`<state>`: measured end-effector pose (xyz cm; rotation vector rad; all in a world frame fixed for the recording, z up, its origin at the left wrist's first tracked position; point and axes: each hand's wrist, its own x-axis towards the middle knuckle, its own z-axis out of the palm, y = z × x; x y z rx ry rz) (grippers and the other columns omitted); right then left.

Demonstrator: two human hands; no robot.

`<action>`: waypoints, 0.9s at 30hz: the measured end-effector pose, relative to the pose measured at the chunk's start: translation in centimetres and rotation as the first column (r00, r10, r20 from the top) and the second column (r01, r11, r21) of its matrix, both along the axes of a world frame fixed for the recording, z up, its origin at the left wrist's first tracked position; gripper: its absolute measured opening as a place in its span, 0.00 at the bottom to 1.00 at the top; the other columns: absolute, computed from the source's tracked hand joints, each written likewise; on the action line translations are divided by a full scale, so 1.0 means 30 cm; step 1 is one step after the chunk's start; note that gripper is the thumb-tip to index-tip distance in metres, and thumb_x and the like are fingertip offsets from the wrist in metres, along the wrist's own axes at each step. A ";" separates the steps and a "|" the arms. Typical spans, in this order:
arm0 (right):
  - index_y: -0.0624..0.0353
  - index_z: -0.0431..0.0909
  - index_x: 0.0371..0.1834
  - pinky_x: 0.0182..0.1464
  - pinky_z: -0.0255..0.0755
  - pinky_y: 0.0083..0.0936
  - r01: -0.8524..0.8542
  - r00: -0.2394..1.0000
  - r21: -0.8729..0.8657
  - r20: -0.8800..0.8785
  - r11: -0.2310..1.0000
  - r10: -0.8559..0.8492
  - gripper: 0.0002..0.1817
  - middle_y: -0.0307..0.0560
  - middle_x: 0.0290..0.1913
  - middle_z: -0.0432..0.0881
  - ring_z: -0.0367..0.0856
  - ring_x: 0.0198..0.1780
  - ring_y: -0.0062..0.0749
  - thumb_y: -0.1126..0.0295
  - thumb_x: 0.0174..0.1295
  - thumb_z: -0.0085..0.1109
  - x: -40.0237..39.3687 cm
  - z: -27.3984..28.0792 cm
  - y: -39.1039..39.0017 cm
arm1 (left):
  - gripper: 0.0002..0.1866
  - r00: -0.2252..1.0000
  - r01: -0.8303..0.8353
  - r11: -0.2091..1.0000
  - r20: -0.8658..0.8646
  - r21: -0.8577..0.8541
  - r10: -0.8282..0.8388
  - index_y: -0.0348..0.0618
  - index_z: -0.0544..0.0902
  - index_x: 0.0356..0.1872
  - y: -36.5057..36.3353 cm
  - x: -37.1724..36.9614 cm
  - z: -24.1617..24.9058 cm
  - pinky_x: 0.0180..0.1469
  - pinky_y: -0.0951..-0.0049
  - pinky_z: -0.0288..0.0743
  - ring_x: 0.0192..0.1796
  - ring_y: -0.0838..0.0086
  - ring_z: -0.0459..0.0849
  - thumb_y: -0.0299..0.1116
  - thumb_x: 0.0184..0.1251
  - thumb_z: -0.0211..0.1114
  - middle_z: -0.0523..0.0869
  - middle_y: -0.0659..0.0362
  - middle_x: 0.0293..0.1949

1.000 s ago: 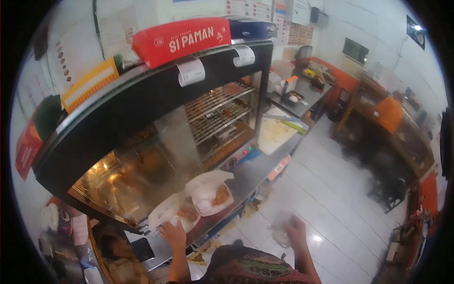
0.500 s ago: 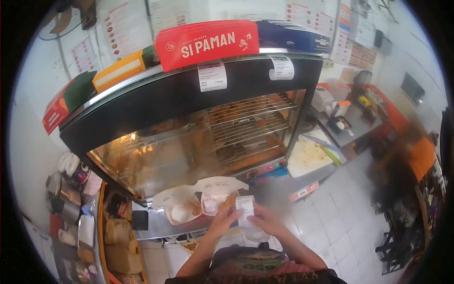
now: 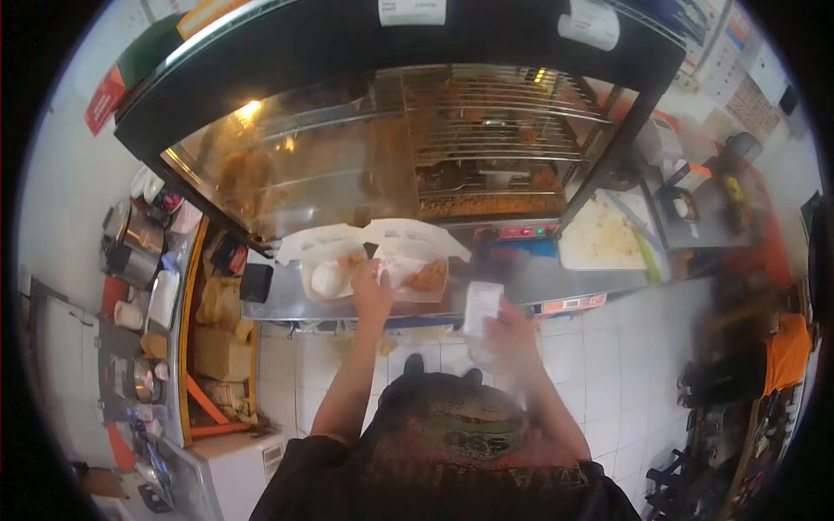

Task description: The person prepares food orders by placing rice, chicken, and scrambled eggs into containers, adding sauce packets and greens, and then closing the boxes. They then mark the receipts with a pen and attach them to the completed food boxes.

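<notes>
Two open paper food boxes stand side by side on the metal counter. The left box (image 3: 334, 300) holds a white rice mound (image 3: 327, 280) and a fried piece (image 3: 350, 260). In the right box (image 3: 445, 260) lie a fried chicken piece (image 3: 426, 276) and a white-and-pink wrapped item (image 3: 398, 273). My left hand (image 3: 372, 293) reaches over where the boxes meet, fingers stretched and apart. Just right of the boxes, my right hand (image 3: 511, 333) grips a printed receipt (image 3: 482, 307). Something translucent and blurred shows below the receipt.
A heated display cabinet (image 3: 400, 61) with wire racks of fried food rises behind the boxes. A cutting board (image 3: 599, 234) lies to the right on the counter (image 3: 521, 278). Left are a black block (image 3: 256, 283) and shelving with cardboard (image 3: 217, 356). Orange cloth (image 3: 786, 352) shows at right.
My left hand has let go of the receipt and moved left over the boxes. My right hand has moved to the right with the receipt. The view has tilted down.
</notes>
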<state>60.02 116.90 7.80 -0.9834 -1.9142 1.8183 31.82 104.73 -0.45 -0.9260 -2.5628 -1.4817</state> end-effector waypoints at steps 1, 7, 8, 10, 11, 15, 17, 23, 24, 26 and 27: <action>0.63 0.68 0.71 0.52 0.76 0.23 0.020 1.000 -0.037 -0.001 0.999 -0.020 0.28 0.47 0.52 0.84 0.81 0.48 0.25 0.75 0.66 0.59 0.018 -0.013 0.012 | 0.15 0.996 -0.036 0.998 -0.089 -0.053 0.032 0.37 0.79 0.51 -0.021 -0.032 -0.058 0.49 0.66 0.76 0.45 0.63 0.83 0.31 0.67 0.65 0.84 0.50 0.44; 0.66 0.65 0.71 0.55 0.74 0.24 0.168 0.973 -0.259 -0.111 0.951 -0.202 0.29 0.49 0.51 0.83 0.82 0.50 0.28 0.79 0.64 0.56 0.140 -0.140 0.043 | 0.21 0.977 -0.113 0.981 -0.198 -0.156 0.081 0.35 0.74 0.57 -0.011 -0.104 -0.242 0.56 0.57 0.75 0.55 0.51 0.81 0.34 0.67 0.64 0.82 0.43 0.51; 0.66 0.65 0.72 0.55 0.74 0.24 0.188 0.975 -0.244 -0.072 0.951 -0.212 0.30 0.49 0.52 0.83 0.81 0.50 0.28 0.80 0.64 0.55 0.146 -0.130 0.040 | 0.21 0.978 -0.119 0.979 -0.192 -0.166 0.086 0.34 0.74 0.57 0.003 -0.110 -0.230 0.56 0.57 0.75 0.56 0.52 0.81 0.35 0.68 0.64 0.82 0.43 0.51; 0.63 0.67 0.71 0.48 0.76 0.23 0.209 0.967 -0.230 -0.099 0.951 -0.236 0.28 0.46 0.47 0.83 0.82 0.45 0.25 0.79 0.65 0.56 0.155 -0.159 0.041 | 0.21 0.995 -0.091 0.981 0.018 -0.173 0.096 0.33 0.74 0.56 0.011 -0.119 -0.204 0.55 0.57 0.75 0.53 0.50 0.82 0.36 0.68 0.63 0.82 0.44 0.51; 0.61 0.68 0.70 0.44 0.77 0.23 0.220 0.962 -0.221 -0.113 0.950 -0.249 0.28 0.44 0.44 0.84 0.82 0.42 0.24 0.78 0.65 0.56 0.155 -0.168 0.044 | 0.21 0.987 -0.077 0.982 0.122 -0.174 0.099 0.32 0.74 0.56 0.019 -0.122 -0.191 0.55 0.57 0.76 0.51 0.50 0.82 0.36 0.68 0.62 0.82 0.44 0.51; 0.67 0.62 0.73 0.53 0.74 0.23 0.188 0.972 -0.235 -0.095 0.954 -0.215 0.31 0.49 0.50 0.83 0.81 0.48 0.26 0.78 0.65 0.57 0.127 -0.211 0.066 | 0.17 0.987 -0.020 0.943 -0.157 -0.332 -0.034 0.32 0.75 0.50 0.042 -0.147 -0.224 0.51 0.54 0.77 0.46 0.49 0.84 0.33 0.67 0.61 0.84 0.44 0.47; 0.68 0.61 0.74 0.53 0.73 0.22 0.154 0.983 -0.164 -0.069 0.974 -0.167 0.33 0.49 0.50 0.83 0.81 0.48 0.25 0.77 0.65 0.58 0.094 -0.283 0.101 | 0.14 0.951 0.011 0.906 -0.276 -0.422 -0.140 0.34 0.76 0.48 0.052 -0.152 -0.240 0.48 0.53 0.78 0.44 0.48 0.84 0.33 0.66 0.61 0.85 0.43 0.44; 0.66 0.58 0.76 0.56 0.73 0.21 0.223 0.924 0.044 -0.328 0.974 -0.197 0.34 0.48 0.56 0.81 0.79 0.53 0.24 0.78 0.67 0.58 -0.101 -0.253 0.171 | 0.12 0.879 -0.010 0.695 -0.338 -0.719 -0.337 0.37 0.73 0.46 0.113 -0.159 -0.254 0.42 0.52 0.82 0.41 0.49 0.87 0.34 0.68 0.60 0.85 0.42 0.43; 0.65 0.58 0.76 0.56 0.73 0.22 0.224 0.917 0.014 -0.341 0.974 -0.206 0.34 0.47 0.56 0.81 0.79 0.54 0.24 0.78 0.67 0.58 -0.119 -0.247 0.179 | 0.12 0.884 -0.017 0.687 -0.333 -0.726 -0.329 0.38 0.72 0.46 0.119 -0.152 -0.252 0.41 0.52 0.82 0.41 0.49 0.87 0.34 0.68 0.59 0.85 0.42 0.42; 0.65 0.59 0.75 0.57 0.73 0.23 0.230 0.911 -0.047 -0.341 0.972 -0.232 0.33 0.48 0.57 0.81 0.79 0.54 0.24 0.78 0.67 0.59 -0.144 -0.228 0.181 | 0.13 0.878 -0.059 0.687 -0.365 -0.725 -0.310 0.38 0.71 0.46 0.123 -0.153 -0.270 0.41 0.51 0.82 0.40 0.48 0.87 0.35 0.69 0.58 0.86 0.42 0.41; 0.65 0.59 0.75 0.58 0.73 0.24 0.231 0.908 -0.079 -0.340 0.970 -0.244 0.33 0.48 0.57 0.81 0.79 0.54 0.23 0.77 0.67 0.59 -0.150 -0.214 0.179 | 0.13 0.875 -0.081 0.700 -0.387 -0.710 -0.292 0.38 0.70 0.46 0.123 -0.156 -0.283 0.41 0.51 0.82 0.40 0.47 0.87 0.36 0.70 0.58 0.86 0.42 0.40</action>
